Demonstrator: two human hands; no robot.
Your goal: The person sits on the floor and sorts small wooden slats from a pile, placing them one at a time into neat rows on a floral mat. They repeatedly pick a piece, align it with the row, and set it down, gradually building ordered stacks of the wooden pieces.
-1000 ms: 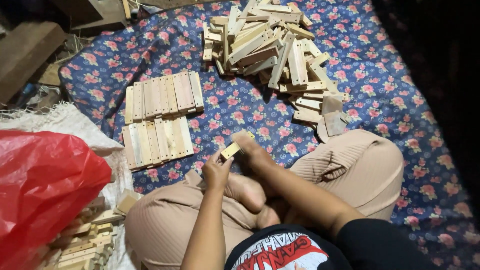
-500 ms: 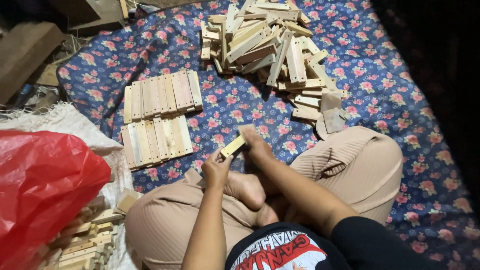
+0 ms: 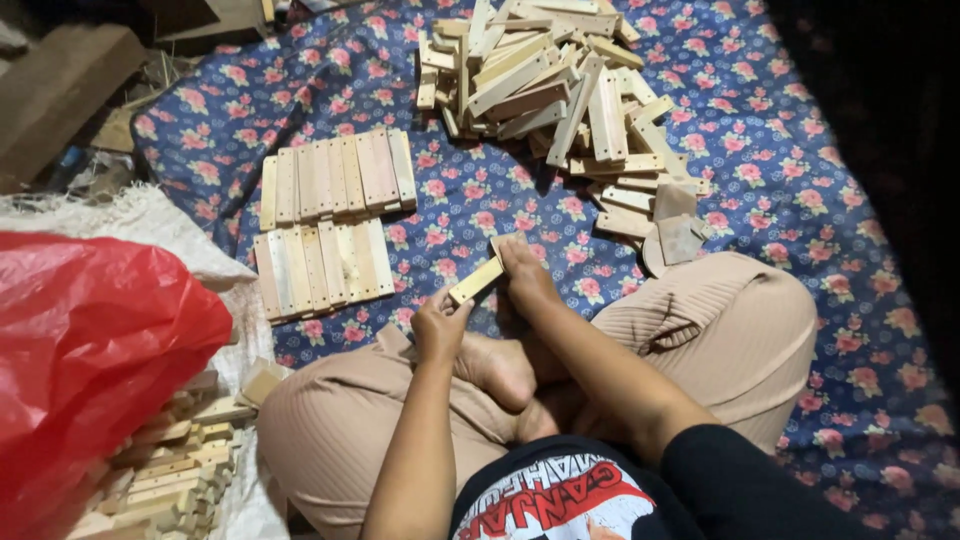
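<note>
We see the left hand [image 3: 440, 325] curled closed around the lower end of a small wooden slat [image 3: 476, 281], while the right hand [image 3: 525, 275] grips its upper end, fingers seemingly folded over it, though the far tip is hidden. The slat sits tilted above the floral cloth [image 3: 790, 170], just in front of the crossed legs, near two neat rows of slats [image 3: 325, 225] and well apart from the loose pile [image 3: 560, 90]

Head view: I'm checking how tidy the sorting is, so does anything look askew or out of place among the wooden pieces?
Yes. The heap of wooden strips at the top of the floral cloth lies jumbled, pieces crossing at all angles, unlike the two neat rows to its left. A couple of darker rounded pieces lie by the knee, apart from the heap.
</note>
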